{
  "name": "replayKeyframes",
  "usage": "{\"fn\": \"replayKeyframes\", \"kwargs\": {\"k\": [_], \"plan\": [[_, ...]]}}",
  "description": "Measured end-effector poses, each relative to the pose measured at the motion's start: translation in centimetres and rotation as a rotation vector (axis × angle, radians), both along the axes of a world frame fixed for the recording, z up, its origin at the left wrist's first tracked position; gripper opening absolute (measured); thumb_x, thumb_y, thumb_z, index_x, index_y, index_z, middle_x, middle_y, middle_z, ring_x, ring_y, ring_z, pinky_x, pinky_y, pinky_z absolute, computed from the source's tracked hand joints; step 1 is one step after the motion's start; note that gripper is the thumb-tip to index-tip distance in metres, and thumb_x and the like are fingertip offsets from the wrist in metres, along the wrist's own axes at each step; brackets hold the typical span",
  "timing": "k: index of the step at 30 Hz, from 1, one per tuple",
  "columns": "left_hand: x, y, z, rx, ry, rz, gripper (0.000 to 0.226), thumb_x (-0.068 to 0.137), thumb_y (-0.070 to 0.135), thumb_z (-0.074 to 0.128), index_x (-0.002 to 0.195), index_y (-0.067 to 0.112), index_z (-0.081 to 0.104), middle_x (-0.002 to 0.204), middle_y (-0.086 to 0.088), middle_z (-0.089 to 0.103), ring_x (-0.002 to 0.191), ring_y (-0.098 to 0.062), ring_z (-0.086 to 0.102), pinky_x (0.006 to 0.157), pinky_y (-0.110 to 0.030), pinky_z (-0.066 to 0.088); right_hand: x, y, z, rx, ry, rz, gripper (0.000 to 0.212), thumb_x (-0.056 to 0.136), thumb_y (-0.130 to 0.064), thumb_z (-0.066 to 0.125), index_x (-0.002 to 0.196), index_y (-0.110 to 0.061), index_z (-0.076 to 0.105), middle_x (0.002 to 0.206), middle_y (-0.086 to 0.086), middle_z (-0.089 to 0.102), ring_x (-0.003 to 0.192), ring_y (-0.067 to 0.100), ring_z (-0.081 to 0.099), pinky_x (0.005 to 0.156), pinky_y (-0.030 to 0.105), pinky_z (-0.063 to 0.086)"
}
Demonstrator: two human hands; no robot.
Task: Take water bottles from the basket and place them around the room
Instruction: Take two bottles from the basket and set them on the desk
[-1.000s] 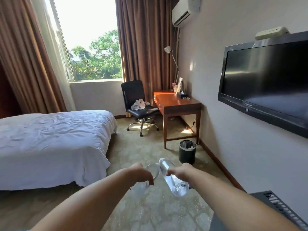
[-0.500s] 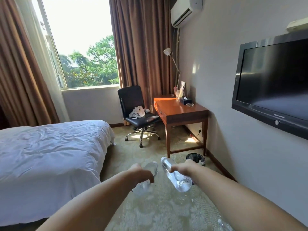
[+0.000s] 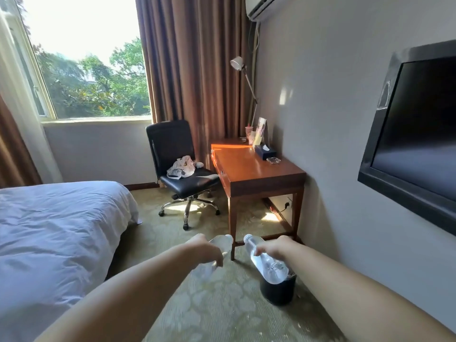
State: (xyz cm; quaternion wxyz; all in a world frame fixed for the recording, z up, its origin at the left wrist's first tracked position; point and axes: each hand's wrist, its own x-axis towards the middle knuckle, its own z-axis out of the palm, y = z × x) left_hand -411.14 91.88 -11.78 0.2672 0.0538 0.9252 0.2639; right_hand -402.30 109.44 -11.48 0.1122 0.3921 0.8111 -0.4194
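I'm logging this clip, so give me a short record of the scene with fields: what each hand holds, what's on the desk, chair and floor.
left hand: holds a clear bottle
right hand: holds a second bottle, cap pointing away
desk: tissue box, ashtray, lamp
chair: crumpled cloth on seat
floor: black bin near the wall
bed: white cover, left side

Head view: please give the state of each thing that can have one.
Left hand: shut on left bottle.
Right hand: shut on right bottle, capped, full.
Television: off.
Curtain: drawn aside.
Chair: clothes on seat.
Bin: upright.
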Motion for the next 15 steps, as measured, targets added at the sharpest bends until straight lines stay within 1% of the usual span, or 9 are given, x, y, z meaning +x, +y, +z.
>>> {"fn": "replayKeyframes", "kwargs": {"k": [2,4,7,9,11,12,13,15], "plan": [[-4.2,1.6,-0.5,-0.018,-0.001,-0.018,0.075,0.064,0.032,0.081,0.126,0.013,0.043,0.088,-0.002,0.047,0.087,-0.02,0.053,0.058,-0.029,0.046,-3.4,1.5,-0.5,-0.005,-0.022,-0.029,0.085,0.06,-0.041,0.078,0.13,-0.006,0.045,0.11,0.013,0.052,0.088,0.029,0.054,0.07,0.035,0.049],[-8.8,3.2,-1.0,-0.037,-0.001,-0.05,0.081,0.062,0.034,0.082,0.129,0.013,0.04,0.089,-0.002,0.047,0.089,-0.021,0.053,0.065,-0.031,0.048,-7.3,2.8,-0.9,0.006,-0.04,-0.04,0.082,0.062,-0.042,0.077,0.129,-0.006,0.046,0.103,0.012,0.05,0.083,0.027,0.054,0.067,0.033,0.047],[-16.3,5.2,-1.5,-0.057,0.006,-0.106,0.083,0.06,0.034,0.084,0.128,0.013,0.041,0.094,-0.002,0.049,0.092,-0.02,0.055,0.069,-0.03,0.051,-14.0,4.8,-1.4,0.029,-0.051,-0.049,0.075,0.068,-0.041,0.076,0.128,-0.005,0.047,0.101,0.011,0.049,0.082,0.025,0.054,0.067,0.031,0.047],[-21.6,6.5,-1.7,-0.07,0.013,-0.149,0.083,0.059,0.032,0.083,0.128,0.014,0.041,0.092,-0.001,0.049,0.09,-0.019,0.056,0.063,-0.028,0.05,-18.9,6.1,-1.6,0.047,-0.045,-0.067,0.07,0.071,-0.04,0.075,0.126,-0.005,0.049,0.102,0.01,0.05,0.086,0.024,0.056,0.07,0.029,0.049],[-26.9,8.1,-1.7,-0.064,0.018,-0.171,0.084,0.059,0.031,0.083,0.13,0.014,0.04,0.088,0.001,0.047,0.081,-0.017,0.054,0.054,-0.026,0.045,-23.7,7.3,-1.6,0.044,-0.052,-0.098,0.069,0.072,-0.041,0.073,0.126,-0.005,0.049,0.103,0.009,0.051,0.087,0.023,0.057,0.072,0.028,0.049],[-29.4,8.9,-1.6,-0.064,0.019,-0.176,0.083,0.06,0.031,0.083,0.129,0.015,0.041,0.086,0.001,0.047,0.077,-0.016,0.053,0.053,-0.026,0.045,-25.9,7.9,-1.6,0.038,-0.053,-0.116,0.07,0.072,-0.04,0.073,0.127,-0.005,0.048,0.104,0.01,0.05,0.088,0.023,0.056,0.073,0.029,0.049],[-31.7,9.7,-1.6,-0.067,0.024,-0.181,0.08,0.059,0.031,0.083,0.127,0.016,0.043,0.086,0.001,0.048,0.075,-0.015,0.052,0.056,-0.027,0.047,-27.9,8.6,-1.6,0.03,-0.053,-0.135,0.072,0.072,-0.04,0.073,0.128,-0.005,0.047,0.106,0.011,0.051,0.088,0.024,0.056,0.073,0.03,0.049],[-36.0,11.5,-1.6,-0.082,0.041,-0.202,0.074,0.058,0.031,0.083,0.121,0.016,0.047,0.088,0.001,0.051,0.077,-0.016,0.054,0.07,-0.03,0.054,-31.5,10.0,-1.7,0.014,-0.048,-0.169,0.072,0.07,-0.04,0.074,0.128,-0.006,0.046,0.107,0.011,0.051,0.087,0.024,0.056,0.07,0.03,0.049]]}}
